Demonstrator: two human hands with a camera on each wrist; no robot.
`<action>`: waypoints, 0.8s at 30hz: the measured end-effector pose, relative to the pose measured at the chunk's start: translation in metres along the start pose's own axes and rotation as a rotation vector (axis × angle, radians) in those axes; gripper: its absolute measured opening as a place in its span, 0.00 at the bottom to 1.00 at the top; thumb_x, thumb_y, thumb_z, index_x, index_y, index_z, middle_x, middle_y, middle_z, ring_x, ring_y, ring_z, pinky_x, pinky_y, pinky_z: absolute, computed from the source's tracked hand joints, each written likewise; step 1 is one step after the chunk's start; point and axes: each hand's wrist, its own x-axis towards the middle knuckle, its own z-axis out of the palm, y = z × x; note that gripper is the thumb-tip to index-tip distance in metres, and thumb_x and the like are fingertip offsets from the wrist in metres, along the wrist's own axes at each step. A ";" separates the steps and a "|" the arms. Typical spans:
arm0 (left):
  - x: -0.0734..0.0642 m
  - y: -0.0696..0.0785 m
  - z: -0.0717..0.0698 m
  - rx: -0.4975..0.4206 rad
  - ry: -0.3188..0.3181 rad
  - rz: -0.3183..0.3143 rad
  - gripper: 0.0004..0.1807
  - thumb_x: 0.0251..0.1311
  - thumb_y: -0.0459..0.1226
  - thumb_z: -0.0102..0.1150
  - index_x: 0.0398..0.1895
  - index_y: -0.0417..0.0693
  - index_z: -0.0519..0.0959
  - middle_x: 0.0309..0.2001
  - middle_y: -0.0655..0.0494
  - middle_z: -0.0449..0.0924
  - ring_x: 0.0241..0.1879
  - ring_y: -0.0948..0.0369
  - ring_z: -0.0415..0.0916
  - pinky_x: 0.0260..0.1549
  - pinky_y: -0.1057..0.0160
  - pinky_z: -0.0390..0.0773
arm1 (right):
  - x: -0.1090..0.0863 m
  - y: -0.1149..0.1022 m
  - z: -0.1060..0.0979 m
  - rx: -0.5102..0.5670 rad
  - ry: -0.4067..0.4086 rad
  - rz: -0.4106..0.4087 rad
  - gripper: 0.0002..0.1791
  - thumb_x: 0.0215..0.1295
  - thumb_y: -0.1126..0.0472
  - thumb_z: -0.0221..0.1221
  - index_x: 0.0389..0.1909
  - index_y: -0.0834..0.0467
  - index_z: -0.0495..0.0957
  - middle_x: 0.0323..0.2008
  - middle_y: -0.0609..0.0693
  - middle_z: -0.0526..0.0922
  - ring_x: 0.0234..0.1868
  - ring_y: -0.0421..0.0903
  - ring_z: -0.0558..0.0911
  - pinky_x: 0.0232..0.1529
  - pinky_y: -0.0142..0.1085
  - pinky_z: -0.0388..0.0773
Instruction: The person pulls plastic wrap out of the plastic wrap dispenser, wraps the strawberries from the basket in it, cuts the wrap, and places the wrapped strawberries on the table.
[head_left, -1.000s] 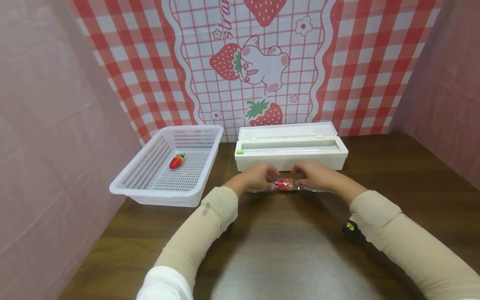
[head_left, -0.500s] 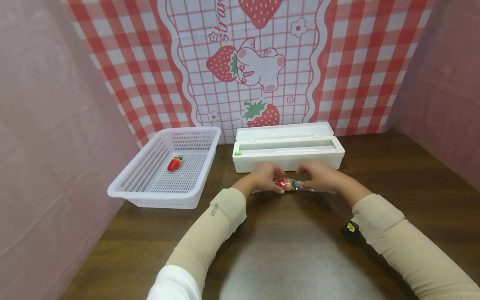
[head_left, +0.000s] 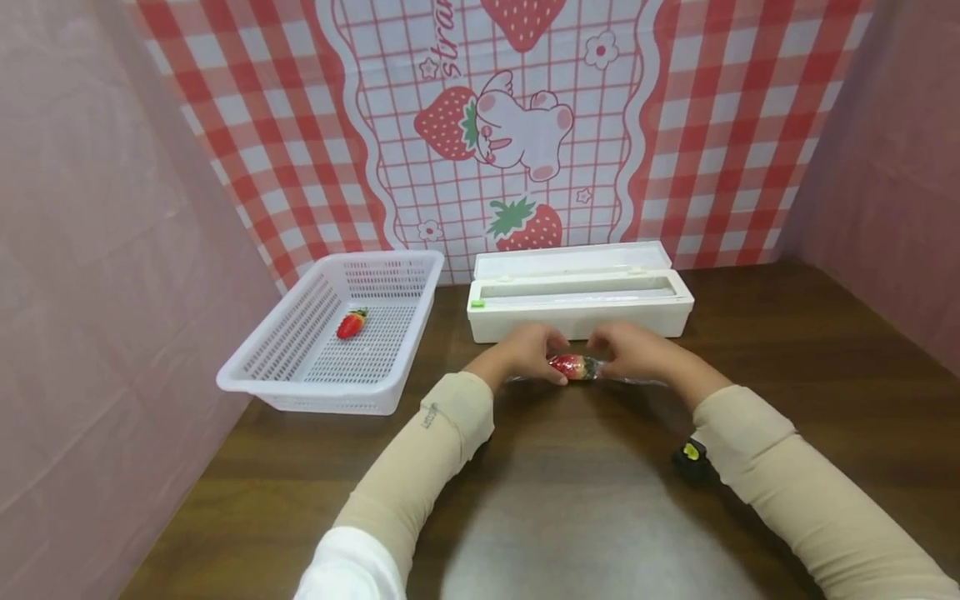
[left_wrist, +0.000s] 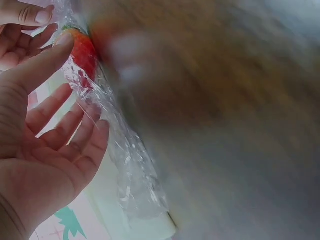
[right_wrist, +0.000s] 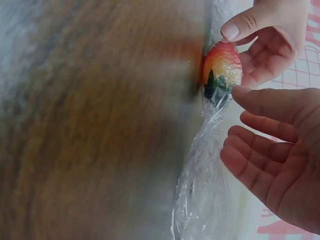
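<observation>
A red strawberry point(head_left: 573, 367) with a yellowish, green-leaved end lies sideways on the table, wrapped in clear plastic film point(right_wrist: 200, 192). The film trails in a loose twist beyond both ends of it. My left hand point(head_left: 527, 352) is at the red tip; its thumb touches the wrapped fruit in the left wrist view, with the other fingers loosely spread by the film. At the leafy end is my right hand point(head_left: 636, 352), its thumb against the film and its fingers half bent and apart in the right wrist view. Neither hand visibly grips the strawberry.
Just behind the hands stands a long white box point(head_left: 585, 323), its lid point(head_left: 573, 260) raised. To the left is a white perforated basket point(head_left: 318, 387) with one unwrapped strawberry point(head_left: 352, 323) in it. A strawberry-print checked cloth point(head_left: 720, 150) hangs behind.
My left hand has shifted slightly right along the strawberry, its thumb now showing in front. The strawberry's leafy end has come into view beside my right thumb. Basket and box stay put.
</observation>
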 end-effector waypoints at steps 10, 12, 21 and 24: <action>0.015 0.015 0.004 0.173 -0.052 0.066 0.30 0.47 0.46 0.76 0.54 0.45 0.79 0.49 0.54 0.83 0.46 0.63 0.78 0.45 0.71 0.74 | -0.012 -0.003 -0.009 -0.058 0.059 -0.025 0.20 0.48 0.67 0.72 0.41 0.70 0.78 0.38 0.60 0.83 0.41 0.57 0.81 0.46 0.54 0.77; 0.017 0.016 0.004 0.164 -0.069 0.058 0.30 0.47 0.44 0.77 0.54 0.44 0.79 0.48 0.54 0.83 0.46 0.63 0.78 0.45 0.72 0.73 | -0.016 -0.004 -0.011 -0.065 0.063 -0.021 0.20 0.48 0.67 0.71 0.42 0.70 0.78 0.39 0.61 0.82 0.42 0.57 0.81 0.46 0.54 0.77; 0.019 0.019 0.005 0.155 -0.082 0.063 0.24 0.48 0.41 0.76 0.50 0.44 0.81 0.42 0.56 0.83 0.39 0.64 0.76 0.38 0.72 0.73 | -0.027 -0.007 -0.020 -0.090 0.085 -0.035 0.20 0.48 0.68 0.71 0.42 0.72 0.78 0.38 0.63 0.82 0.40 0.58 0.80 0.45 0.54 0.77; 0.018 0.019 0.004 0.158 -0.084 0.067 0.24 0.48 0.41 0.76 0.49 0.43 0.81 0.43 0.55 0.83 0.39 0.64 0.77 0.38 0.72 0.73 | -0.028 -0.008 -0.020 -0.093 0.090 -0.041 0.20 0.48 0.68 0.71 0.42 0.72 0.78 0.37 0.62 0.82 0.37 0.54 0.79 0.42 0.52 0.78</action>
